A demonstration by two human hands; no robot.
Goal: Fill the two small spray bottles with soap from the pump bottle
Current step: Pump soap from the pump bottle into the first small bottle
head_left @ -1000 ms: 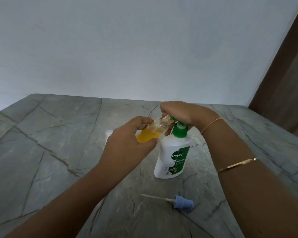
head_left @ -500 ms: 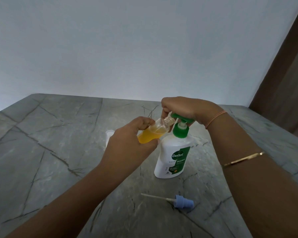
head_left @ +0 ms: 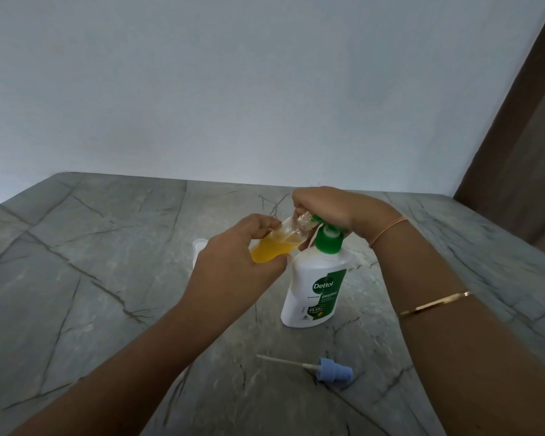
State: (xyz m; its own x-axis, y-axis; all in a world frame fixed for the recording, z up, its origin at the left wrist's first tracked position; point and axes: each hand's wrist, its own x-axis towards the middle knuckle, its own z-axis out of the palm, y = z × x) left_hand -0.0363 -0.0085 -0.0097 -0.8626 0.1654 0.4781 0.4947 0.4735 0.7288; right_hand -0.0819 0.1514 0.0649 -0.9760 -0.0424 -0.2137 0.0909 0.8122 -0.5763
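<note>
Our small spray bottle (head_left: 277, 247) leans sideways just left of the pump bottle (head_left: 318, 291), its open neck pointing up at the green spout (head_left: 316, 219). The pump bottle stands upright on the grey bench (head_left: 107, 278) by a white wall (head_left: 233, 89). A blue spray top (head_left: 334, 371) lies in front of it. Our left hand (head_left: 233, 265) wraps round the small bottle; our right hand (head_left: 324, 206) curls over the pump.

My left forearm (head_left: 132, 357) reaches in from the lower left. My left grip (head_left: 233, 265) is raised, back of the hand towards me, with fingers and thumb curled round the small spray bottle (head_left: 277, 247), which it holds tilted. My right forearm (head_left: 453, 341) comes in from the right, wrist bent downward. My right grip (head_left: 323, 207) lies palm-down over the pump head (head_left: 317, 219), fingers curled round its front. The two grips are just beside each other.
</note>
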